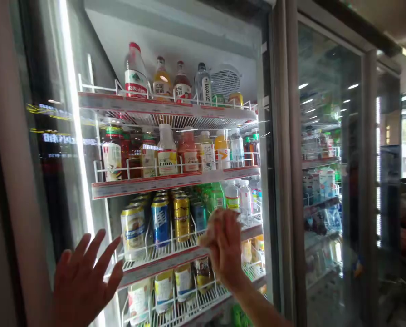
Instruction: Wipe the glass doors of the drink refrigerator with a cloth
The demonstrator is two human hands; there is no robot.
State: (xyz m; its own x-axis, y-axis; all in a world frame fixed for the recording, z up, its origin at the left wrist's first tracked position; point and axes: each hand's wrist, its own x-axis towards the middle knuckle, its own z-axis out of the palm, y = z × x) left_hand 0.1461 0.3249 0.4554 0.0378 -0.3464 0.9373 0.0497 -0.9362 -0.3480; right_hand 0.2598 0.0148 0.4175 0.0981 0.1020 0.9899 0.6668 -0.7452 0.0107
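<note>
My right hand (228, 254) is closed on a pale, crumpled cloth (216, 222), blurred by motion, at the glass door (237, 50) of a drinks fridge. Whether the cloth presses on the glass I cannot make out for certain. At lower left my left hand (87, 277) is raised with its fingers spread and nothing in it, close to the same door. Behind the glass, a blue can (160, 222) and a gold can (181, 217) stand between my two hands, and a green bottle (217, 196) shows just above the cloth.
Wire shelves with red-and-white price strips (175, 176) hold several bottles and cans. A bright light strip (74, 118) runs down the left side. To the right, past a metal door frame (287, 159), stands another glass-fronted fridge (332, 181) stocked with drinks.
</note>
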